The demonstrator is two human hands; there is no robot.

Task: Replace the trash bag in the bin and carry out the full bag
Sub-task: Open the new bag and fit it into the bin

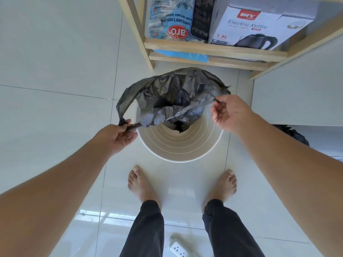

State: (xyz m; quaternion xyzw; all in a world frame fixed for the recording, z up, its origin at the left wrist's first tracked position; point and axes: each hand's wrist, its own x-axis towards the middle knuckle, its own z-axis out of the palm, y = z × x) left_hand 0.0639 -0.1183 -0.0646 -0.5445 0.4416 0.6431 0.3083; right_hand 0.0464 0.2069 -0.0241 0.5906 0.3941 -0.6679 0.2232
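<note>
A round white bin stands on the tiled floor just ahead of my bare feet. A thin black trash bag hangs open over the bin's far half, its bottom dropping into the bin. My left hand pinches the bag's rim at the bin's left edge. My right hand pinches the rim on the right side. The near inner wall of the bin is bare. A dark full bag lies partly hidden behind my right forearm.
A wooden shelf stands right behind the bin, holding an electric kettle box and a blue sugar bag. A white wall or cabinet is on the right. A white power strip lies on the floor between my legs.
</note>
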